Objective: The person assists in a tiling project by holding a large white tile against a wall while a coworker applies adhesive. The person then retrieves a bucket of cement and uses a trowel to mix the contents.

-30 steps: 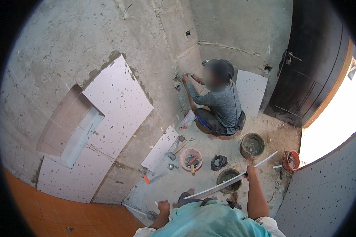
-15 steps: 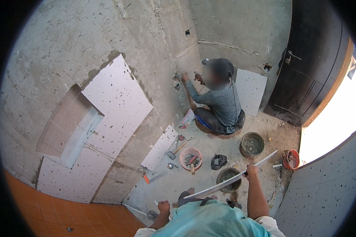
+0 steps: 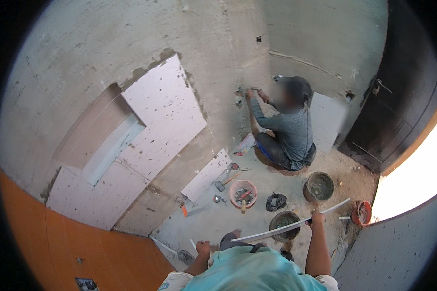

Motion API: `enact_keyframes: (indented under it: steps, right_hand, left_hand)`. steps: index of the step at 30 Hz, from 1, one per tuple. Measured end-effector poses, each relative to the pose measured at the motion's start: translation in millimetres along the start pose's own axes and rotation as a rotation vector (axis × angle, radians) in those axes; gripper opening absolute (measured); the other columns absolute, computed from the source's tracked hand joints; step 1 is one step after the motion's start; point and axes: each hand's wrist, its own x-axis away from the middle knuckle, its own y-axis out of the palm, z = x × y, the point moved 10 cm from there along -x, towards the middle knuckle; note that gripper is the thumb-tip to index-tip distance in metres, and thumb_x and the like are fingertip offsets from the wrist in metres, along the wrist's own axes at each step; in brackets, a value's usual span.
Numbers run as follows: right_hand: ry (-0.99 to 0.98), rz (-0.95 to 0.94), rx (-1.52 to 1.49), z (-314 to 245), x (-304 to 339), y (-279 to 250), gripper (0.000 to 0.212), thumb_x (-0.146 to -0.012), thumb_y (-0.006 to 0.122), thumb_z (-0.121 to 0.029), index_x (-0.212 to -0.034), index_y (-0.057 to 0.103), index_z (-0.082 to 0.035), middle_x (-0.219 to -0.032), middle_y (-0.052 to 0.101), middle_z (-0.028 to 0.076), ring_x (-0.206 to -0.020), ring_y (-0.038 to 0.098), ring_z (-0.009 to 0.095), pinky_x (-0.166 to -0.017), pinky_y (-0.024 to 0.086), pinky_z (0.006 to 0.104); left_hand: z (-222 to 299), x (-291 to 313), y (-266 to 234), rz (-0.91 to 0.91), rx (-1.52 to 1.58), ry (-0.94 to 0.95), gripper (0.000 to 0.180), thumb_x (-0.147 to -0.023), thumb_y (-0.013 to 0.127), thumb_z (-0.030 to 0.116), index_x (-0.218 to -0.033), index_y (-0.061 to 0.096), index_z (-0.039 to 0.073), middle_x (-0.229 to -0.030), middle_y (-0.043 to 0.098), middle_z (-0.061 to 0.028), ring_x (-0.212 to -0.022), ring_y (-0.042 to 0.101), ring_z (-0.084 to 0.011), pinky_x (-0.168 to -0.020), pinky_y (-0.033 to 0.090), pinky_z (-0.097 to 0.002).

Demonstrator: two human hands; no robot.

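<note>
In my right hand [image 3: 317,219] is a long, thin white strip [image 3: 272,233], gripped near its right part. A small dark piece shows by the fingers, too small to name. The strip crosses in front of my body, over a black bucket [image 3: 280,221] of grey mix. My left hand [image 3: 203,249] is closed low on the left, with the tip of a thin white piece [image 3: 193,243] sticking out beside it; its full shape is hidden. Closest to that hand on the floor lies a hand saw with an orange handle [image 3: 184,210].
A co-worker [image 3: 291,131] squats at the wall corner, both hands at the wall. Around the floor stand a pink tub [image 3: 243,186] of tools, a mallet [image 3: 221,185], a black bag [image 3: 276,202], another mix bucket [image 3: 318,187] and a red bucket [image 3: 361,213]. Speckled tiles [image 3: 165,116] cover part of the left wall.
My view has turned left, so the scene sits further right. The strip now lies at a flatter slant, still in my right hand. The co-worker stays squatting at the wall.
</note>
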Motion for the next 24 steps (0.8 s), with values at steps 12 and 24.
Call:
enact_keyframes:
  steps: [12,24]
  right_hand:
    - [0.022,-0.046,-0.003,1,-13,7,0.026,-0.084,0.054,-0.016,-0.101,0.044,0.001,-0.077,0.049,0.015,-0.053,0.054,0.030,-0.040,0.048,0.0419]
    - [0.018,-0.091,0.023,-1,-11,4,0.026,-0.086,0.050,-0.016,-0.104,0.044,0.001,-0.089,0.048,0.017,-0.064,0.057,0.033,-0.041,0.049,0.0425]
  left_hand:
    - [-3,1,-2,0.058,-0.096,0.031,0.038,-0.073,0.064,0.016,-0.102,0.057,-0.009,-0.100,0.062,-0.0224,-0.094,0.060,-0.0314,-0.082,0.046,-0.0371]
    - [54,56,-17,0.151,-0.256,0.061,0.040,-0.074,0.061,0.019,-0.103,0.059,-0.007,-0.103,0.061,-0.0257,-0.100,0.059,-0.0371,-0.087,0.045,-0.0400]
